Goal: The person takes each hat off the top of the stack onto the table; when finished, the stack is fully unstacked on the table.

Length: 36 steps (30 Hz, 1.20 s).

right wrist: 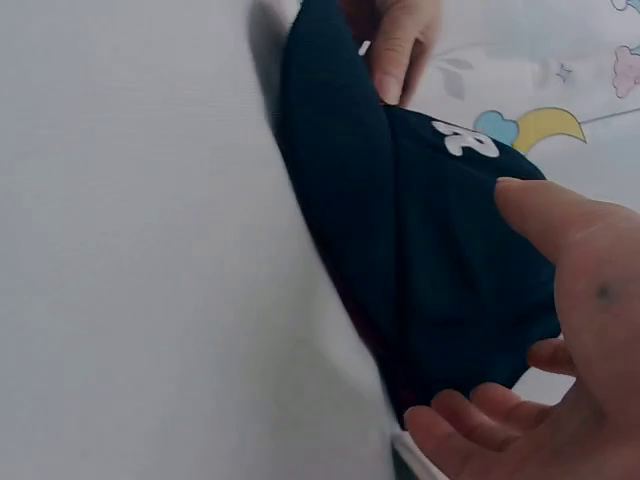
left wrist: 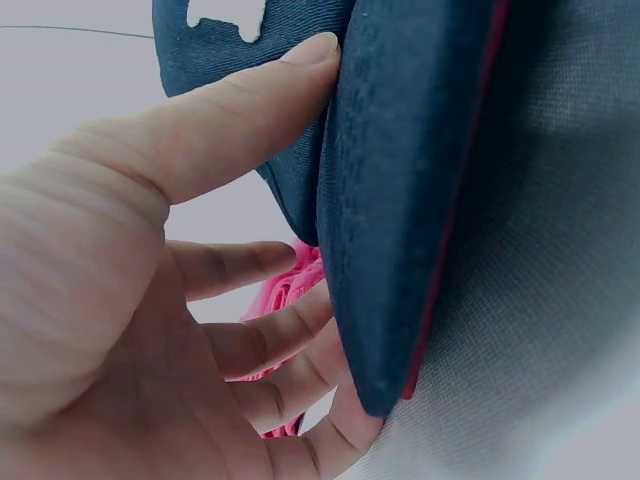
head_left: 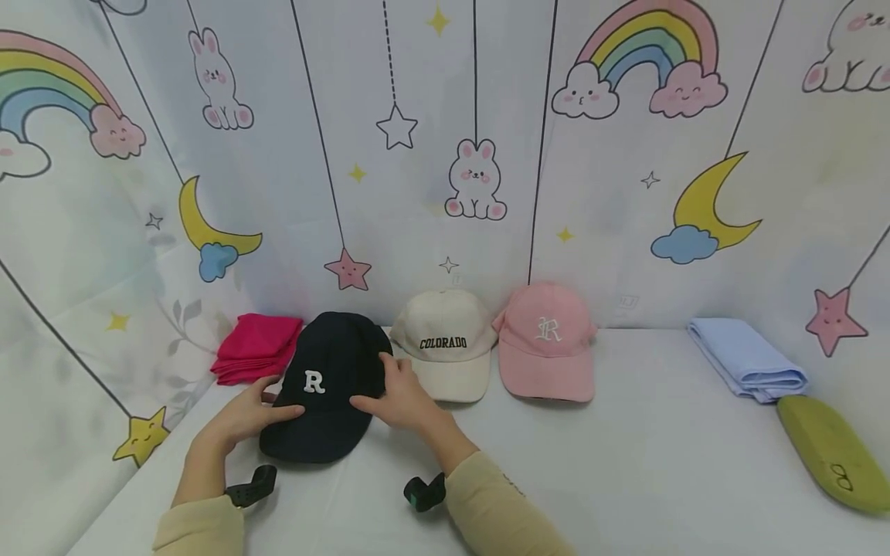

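Note:
A black baseball cap (head_left: pixel 327 417) with a white letter R lies on the white table, brim toward me. My left hand (head_left: pixel 239 413) grips its left side; in the left wrist view the thumb (left wrist: pixel 250 120) presses where crown meets brim, and the other fingers reach behind the brim. On the cap's right side rests my right hand (head_left: pixel 403 394), holding it between thumb and fingers. From the right wrist, the thumb (right wrist: pixel 540 215) lies over the crown while the fingertips (right wrist: pixel 460 415) curl at its edge. Beside it sits a cream cap (head_left: pixel 445 332) reading COLORADO.
A pink cap (head_left: pixel 545 340) stands right of the cream one. Folded red cloth (head_left: pixel 257 347) lies behind the black cap at left. Folded light-blue cloth (head_left: pixel 747 359) and a green glasses case (head_left: pixel 830 448) lie far right. A patterned curtain (head_left: pixel 417 201) hangs behind.

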Each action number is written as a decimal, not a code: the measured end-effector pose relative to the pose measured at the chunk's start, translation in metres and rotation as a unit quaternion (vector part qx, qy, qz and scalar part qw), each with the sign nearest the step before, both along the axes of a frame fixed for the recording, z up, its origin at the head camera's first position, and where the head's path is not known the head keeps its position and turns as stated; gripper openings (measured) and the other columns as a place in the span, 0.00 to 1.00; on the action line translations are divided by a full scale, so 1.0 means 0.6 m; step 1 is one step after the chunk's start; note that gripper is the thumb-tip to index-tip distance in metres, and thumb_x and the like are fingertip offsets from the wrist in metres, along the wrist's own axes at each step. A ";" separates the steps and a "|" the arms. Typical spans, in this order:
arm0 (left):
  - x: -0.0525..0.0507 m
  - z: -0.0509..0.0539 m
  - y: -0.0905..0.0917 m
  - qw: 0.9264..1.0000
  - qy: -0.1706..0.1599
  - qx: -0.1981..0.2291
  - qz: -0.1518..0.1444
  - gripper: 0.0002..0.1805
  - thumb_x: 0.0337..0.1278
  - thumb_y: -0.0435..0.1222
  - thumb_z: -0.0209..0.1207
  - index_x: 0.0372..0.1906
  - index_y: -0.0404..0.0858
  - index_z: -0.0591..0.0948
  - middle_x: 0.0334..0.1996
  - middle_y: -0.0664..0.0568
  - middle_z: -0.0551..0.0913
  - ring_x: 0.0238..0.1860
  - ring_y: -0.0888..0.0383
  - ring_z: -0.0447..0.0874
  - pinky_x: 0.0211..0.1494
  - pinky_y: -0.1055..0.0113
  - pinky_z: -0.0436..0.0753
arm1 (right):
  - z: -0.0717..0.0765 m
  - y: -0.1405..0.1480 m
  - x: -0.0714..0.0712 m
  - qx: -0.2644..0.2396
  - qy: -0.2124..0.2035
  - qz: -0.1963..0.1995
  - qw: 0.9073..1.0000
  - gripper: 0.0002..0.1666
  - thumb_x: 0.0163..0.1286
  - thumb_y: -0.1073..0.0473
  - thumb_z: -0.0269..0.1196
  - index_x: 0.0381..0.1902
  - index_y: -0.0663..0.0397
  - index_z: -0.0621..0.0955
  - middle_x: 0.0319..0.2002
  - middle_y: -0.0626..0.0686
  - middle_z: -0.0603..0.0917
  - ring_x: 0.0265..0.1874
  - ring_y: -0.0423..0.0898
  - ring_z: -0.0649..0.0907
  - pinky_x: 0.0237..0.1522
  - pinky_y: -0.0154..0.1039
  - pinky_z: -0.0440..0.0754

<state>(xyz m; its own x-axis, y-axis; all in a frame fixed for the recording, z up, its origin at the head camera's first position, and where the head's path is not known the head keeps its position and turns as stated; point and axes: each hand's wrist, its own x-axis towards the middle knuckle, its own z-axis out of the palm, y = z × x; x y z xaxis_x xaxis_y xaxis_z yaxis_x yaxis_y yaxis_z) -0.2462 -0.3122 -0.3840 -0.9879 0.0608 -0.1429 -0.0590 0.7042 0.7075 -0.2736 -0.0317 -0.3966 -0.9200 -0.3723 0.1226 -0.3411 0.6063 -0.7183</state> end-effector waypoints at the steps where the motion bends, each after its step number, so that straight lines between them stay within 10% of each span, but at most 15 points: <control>1: 0.000 0.001 0.000 1.000 -0.001 -0.004 0.000 0.55 0.58 0.52 0.68 0.75 0.23 0.52 0.61 0.23 0.70 0.60 0.30 0.72 0.59 0.37 0.75 | -0.003 -0.002 0.000 0.008 -0.003 0.004 1.000 0.57 0.65 0.35 0.68 0.79 0.56 0.56 0.67 0.64 0.64 0.65 0.56 0.72 0.64 0.53 0.73; 16: 0.000 0.002 0.005 0.999 0.005 -0.032 0.002 0.51 0.56 0.54 0.68 0.67 0.17 0.64 0.57 0.24 0.74 0.56 0.34 0.75 0.58 0.39 0.77 | -0.024 -0.013 0.010 -0.040 -0.050 0.012 0.998 0.52 0.64 0.38 0.69 0.77 0.56 0.63 0.64 0.61 0.61 0.59 0.57 0.71 0.63 0.53 0.73; 36: 0.007 0.041 0.030 0.998 0.049 0.021 0.013 0.52 0.60 0.56 0.65 0.74 0.23 0.57 0.67 0.27 0.64 0.63 0.32 0.67 0.55 0.46 0.82 | 0.038 0.002 0.013 -0.168 -0.028 0.004 0.985 0.53 0.65 0.39 0.68 0.80 0.43 0.57 0.74 0.58 0.52 0.69 0.58 0.65 0.67 0.58 0.67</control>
<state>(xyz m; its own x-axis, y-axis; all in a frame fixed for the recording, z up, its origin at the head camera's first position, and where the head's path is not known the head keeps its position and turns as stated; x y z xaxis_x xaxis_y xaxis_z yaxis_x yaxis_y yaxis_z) -0.2418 -0.2942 -0.3596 -0.9983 0.0381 -0.0440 -0.0070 0.6726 0.7400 -0.2659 -0.0304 -0.3740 -0.9262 -0.3263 0.1889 -0.2984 0.3282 -0.8962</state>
